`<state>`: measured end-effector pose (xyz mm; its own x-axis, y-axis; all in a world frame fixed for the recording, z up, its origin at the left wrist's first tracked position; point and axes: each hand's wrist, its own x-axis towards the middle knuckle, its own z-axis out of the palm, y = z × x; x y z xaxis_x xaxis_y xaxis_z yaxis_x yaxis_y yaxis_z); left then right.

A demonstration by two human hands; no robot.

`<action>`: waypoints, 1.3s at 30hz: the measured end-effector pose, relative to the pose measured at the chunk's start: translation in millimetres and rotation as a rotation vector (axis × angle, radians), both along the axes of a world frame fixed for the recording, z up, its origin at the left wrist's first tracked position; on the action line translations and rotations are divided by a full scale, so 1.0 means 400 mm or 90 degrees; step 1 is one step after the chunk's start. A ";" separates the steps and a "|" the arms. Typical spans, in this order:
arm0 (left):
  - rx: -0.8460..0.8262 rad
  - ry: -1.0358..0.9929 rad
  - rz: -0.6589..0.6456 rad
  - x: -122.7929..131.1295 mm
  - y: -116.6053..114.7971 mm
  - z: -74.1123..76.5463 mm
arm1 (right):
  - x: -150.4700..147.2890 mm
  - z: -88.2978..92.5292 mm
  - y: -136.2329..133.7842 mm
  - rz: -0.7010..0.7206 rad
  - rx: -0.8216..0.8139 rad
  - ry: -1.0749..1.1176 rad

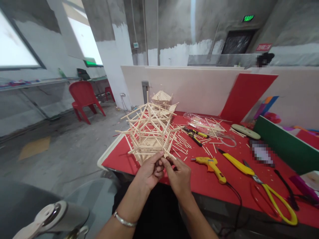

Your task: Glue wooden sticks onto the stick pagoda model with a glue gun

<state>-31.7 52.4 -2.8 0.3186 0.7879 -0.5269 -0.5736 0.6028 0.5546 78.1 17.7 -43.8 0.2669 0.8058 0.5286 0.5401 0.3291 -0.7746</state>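
A lattice model of thin wooden sticks (149,132) is held up over the near left corner of the red table (199,179). My left hand (150,172) grips its lower edge with curled fingers. My right hand (178,176) pinches a stick at the same lower edge, fingertips touching the model beside the left thumb. A silver bracelet sits on my left wrist.
Loose sticks (181,142) litter the table. A yellow glue gun (211,166), yellow-handled scissors (271,196), yellow cutter (235,162) and pliers (195,134) lie to the right. A second stick model (163,99) stands behind. A red chair (83,98) stands on the floor at left.
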 end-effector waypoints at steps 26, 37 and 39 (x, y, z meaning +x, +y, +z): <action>-0.039 0.023 0.004 -0.006 -0.006 0.018 | 0.000 -0.007 0.004 0.005 -0.027 0.006; -0.057 -0.014 -0.018 -0.006 -0.003 0.019 | 0.003 -0.003 0.003 0.005 -0.021 -0.006; -0.052 -0.011 -0.020 -0.006 -0.002 0.017 | 0.003 -0.002 0.001 0.013 -0.016 -0.001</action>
<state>-34.3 51.6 3.8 0.3522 0.7317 -0.5836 -0.5632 0.6637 0.4923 79.3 18.3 -44.5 0.2490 0.8243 0.5084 0.5347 0.3207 -0.7818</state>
